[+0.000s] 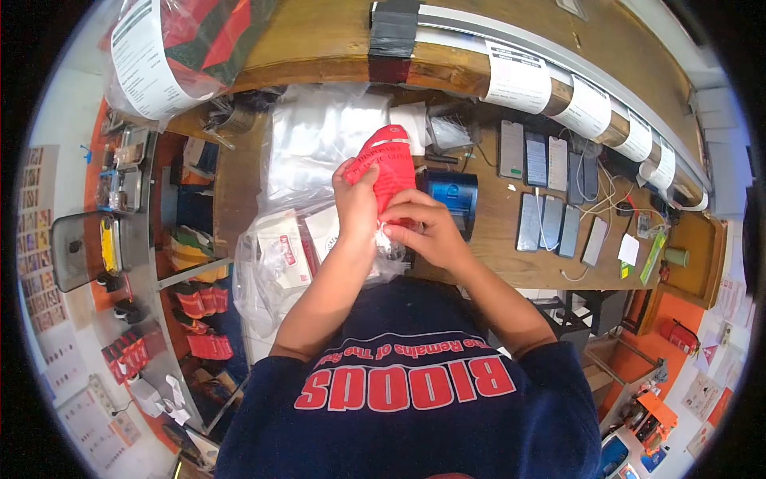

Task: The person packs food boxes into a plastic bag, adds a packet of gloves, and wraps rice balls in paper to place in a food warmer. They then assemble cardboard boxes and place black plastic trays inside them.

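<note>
- The red packet (391,168) is in the air above the table (488,263), just to the left of the blue container (452,199), which I take as landmark
- Its long axis goes away from the person, nearly parallel with the forearms; the rounded end points to the far side and reaches farther than the blue container, while the other end points back toward the person
- The left hand (357,191), on the side of the packet away from the blue container, is closed around it, with the thumb lying over the printed face
- The right hand (431,231), on the near side of the blue container, has thumb and finger pinched on the near end of the packet (a little whitish plastic shows there, but I cannot tell its exact form)
- The packet looks flat, shiny and slightly creased, bright red, with dark printing about disposable gloves and a pale band near the rounded end
- The blue container is round, with a shiny wall; what it has inside is too dark to tell
- Farther left from the blue container, a clear plastic bag (254,299) holds white boxes (281,254), one with a red label
- Beyond that bag, to the far left of the blue container, a bigger clear bag (299,188) has white contents
- To the right of the blue container, several phones (529,222) lie in rows, with cables among them
</note>
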Demonstrator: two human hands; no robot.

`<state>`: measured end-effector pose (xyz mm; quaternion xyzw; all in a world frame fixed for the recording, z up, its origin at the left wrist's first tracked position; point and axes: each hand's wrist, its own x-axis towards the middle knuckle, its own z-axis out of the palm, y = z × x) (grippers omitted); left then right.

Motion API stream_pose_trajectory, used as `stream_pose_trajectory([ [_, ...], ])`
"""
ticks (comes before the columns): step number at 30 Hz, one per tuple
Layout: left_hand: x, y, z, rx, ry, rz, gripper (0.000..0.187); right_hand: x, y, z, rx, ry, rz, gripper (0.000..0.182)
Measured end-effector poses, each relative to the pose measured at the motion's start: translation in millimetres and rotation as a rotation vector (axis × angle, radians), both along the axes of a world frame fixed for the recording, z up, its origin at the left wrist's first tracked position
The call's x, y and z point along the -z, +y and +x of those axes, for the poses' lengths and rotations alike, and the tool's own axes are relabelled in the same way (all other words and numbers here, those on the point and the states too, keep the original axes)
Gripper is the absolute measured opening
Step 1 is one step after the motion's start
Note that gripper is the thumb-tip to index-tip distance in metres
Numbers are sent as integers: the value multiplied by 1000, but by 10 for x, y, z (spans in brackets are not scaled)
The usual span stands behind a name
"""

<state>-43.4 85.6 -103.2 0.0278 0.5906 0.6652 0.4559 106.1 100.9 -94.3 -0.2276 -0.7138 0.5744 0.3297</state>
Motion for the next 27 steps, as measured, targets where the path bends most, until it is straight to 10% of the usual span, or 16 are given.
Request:
stream_pose_trajectory([
  [27, -54, 113, 54, -34, 64, -14, 44, -117, 62, 30, -103, -43, -57, 12],
])
